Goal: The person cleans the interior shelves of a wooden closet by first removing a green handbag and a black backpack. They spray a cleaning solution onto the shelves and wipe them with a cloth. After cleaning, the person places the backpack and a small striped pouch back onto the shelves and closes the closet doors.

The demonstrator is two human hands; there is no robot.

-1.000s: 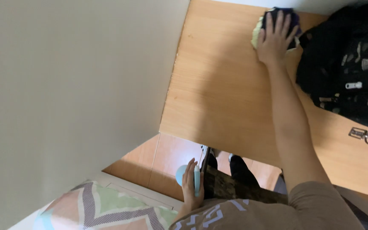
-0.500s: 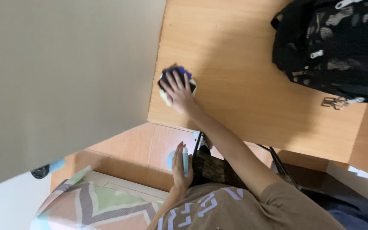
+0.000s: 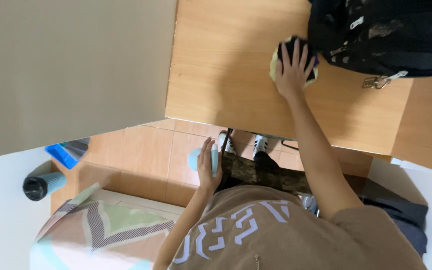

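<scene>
Your right hand (image 3: 292, 70) lies flat, fingers spread, pressing a dark and pale yellow cloth (image 3: 282, 56) onto the wooden desk (image 3: 226, 65), the cloth directly beneath your palm and touching the black backpack (image 3: 386, 35) just beside it. Your left hand (image 3: 207, 167) hangs well apart from the cloth, below the desk edge over the tiled floor (image 3: 141, 150), fingers wrapped around a pale blue bottle (image 3: 196, 159).
</scene>
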